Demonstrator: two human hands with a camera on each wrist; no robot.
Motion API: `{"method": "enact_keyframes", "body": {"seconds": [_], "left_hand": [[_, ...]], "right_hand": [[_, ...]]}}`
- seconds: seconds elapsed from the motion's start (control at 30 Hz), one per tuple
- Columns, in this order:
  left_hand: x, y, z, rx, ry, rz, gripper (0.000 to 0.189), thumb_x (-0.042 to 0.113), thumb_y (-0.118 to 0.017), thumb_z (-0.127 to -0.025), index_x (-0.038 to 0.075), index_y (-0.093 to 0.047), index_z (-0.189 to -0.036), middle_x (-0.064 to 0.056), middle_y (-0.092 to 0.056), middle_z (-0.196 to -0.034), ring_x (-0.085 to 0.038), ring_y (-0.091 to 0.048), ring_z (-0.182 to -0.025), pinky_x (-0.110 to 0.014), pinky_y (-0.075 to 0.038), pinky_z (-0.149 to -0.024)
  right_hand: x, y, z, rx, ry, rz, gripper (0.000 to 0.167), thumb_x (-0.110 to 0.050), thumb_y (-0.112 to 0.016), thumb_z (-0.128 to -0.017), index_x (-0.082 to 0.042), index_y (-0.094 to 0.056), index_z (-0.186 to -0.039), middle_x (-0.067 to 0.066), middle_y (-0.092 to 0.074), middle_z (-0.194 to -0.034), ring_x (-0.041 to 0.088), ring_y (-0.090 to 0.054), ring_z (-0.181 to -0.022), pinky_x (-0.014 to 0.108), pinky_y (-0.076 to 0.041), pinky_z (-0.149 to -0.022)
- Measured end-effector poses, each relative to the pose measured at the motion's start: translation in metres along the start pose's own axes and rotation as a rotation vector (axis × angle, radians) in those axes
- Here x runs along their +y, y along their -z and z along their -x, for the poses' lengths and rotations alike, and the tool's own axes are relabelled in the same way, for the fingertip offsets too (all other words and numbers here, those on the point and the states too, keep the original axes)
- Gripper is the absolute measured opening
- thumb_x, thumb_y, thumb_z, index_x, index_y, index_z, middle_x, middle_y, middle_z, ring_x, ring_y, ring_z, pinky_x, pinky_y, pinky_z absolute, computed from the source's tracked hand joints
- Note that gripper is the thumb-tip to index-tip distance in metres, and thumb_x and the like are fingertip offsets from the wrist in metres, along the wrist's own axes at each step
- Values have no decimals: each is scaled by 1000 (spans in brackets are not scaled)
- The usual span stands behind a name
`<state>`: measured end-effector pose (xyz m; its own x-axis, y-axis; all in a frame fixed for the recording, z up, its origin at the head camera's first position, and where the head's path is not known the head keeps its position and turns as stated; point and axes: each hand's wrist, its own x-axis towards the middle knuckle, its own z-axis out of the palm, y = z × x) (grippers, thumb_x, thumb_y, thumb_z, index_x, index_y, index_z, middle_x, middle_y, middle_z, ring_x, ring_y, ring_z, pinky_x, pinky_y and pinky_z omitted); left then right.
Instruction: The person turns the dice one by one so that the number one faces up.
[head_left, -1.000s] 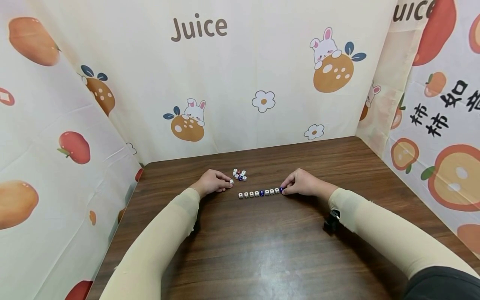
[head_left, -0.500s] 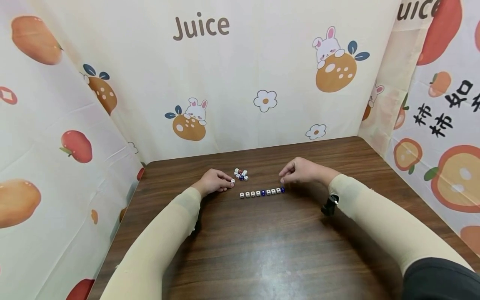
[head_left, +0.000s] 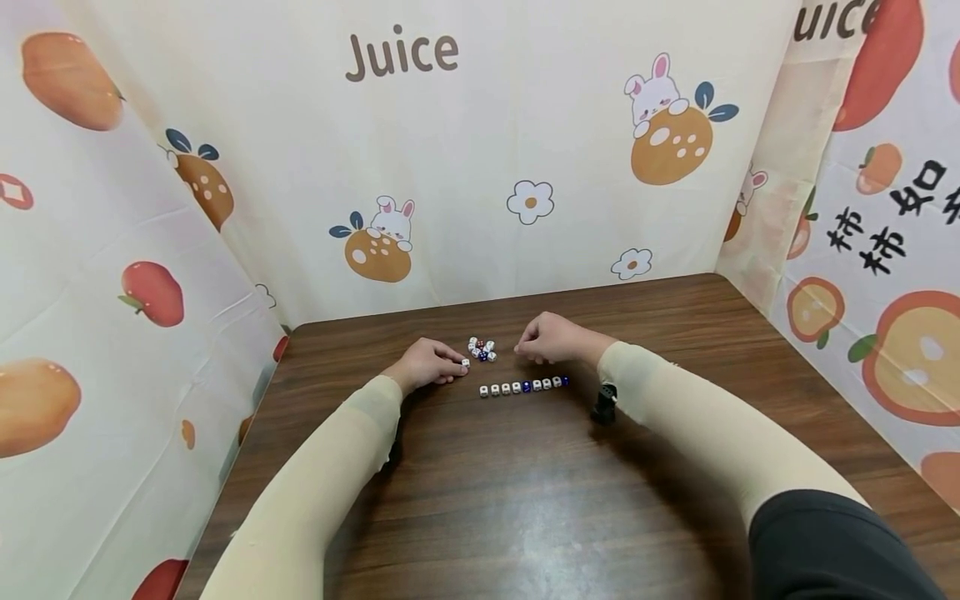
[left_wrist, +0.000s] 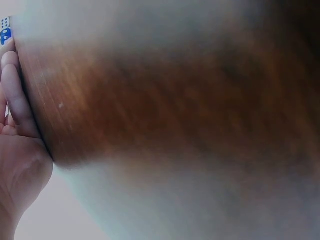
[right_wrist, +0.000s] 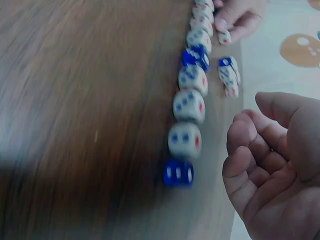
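A row of white and blue dice (head_left: 506, 388) lies on the brown table, with a blue die (right_wrist: 178, 172) at its right end. Behind the row, my left hand (head_left: 427, 364) pinches a white die (head_left: 466, 363) between thumb and fingers, close beside a small cluster of white, blue and red dice (head_left: 491, 356). My right hand (head_left: 555, 337) is above the table behind the row, to the right of the cluster. Its fingers are loosely curled, the thumb apart from them, and nothing is held. The left wrist view catches only part of the left hand (left_wrist: 17, 100).
The wooden table (head_left: 480, 492) meets a printed cloth backdrop (head_left: 465, 125) at the back, with more cloth at both sides. A black strap device (head_left: 604, 404) sits under the right wrist.
My right hand has let go of the blue die at the row's right end, lifted, and moved left toward the cluster. The left hand stays in place with its white die.
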<state>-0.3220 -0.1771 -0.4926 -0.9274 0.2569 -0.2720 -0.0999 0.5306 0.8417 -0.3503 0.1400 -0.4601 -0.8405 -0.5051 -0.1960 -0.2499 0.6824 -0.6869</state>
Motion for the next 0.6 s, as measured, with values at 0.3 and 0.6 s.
{"method": "enact_keyframes", "body": {"seconds": [0.3,0.6], "left_hand": [[1,-1,0,6,-3,-3,20,15,-90,-100,4,-88,-116,-5,-85,-104,-4,-69,-73,-19,-61,-68],[-1,-2,-2,9,-1,-2,21,14,-91,-99,3,-87,-116,-3,-84,-101,-4,-69,-72,-19,-61,-67]], "right_hand": [[-15,-22,-20,19,-13,30,26,-28,-76,-111,-12,-88,-95,0,-79,-77,12,-72,-68,27,-61,-61],[-17,-39,-34,60,-53,68,33,-31,-78,-110,-14,-85,-82,-2,-72,-67,11,-64,-59,25,-56,-56]]}}
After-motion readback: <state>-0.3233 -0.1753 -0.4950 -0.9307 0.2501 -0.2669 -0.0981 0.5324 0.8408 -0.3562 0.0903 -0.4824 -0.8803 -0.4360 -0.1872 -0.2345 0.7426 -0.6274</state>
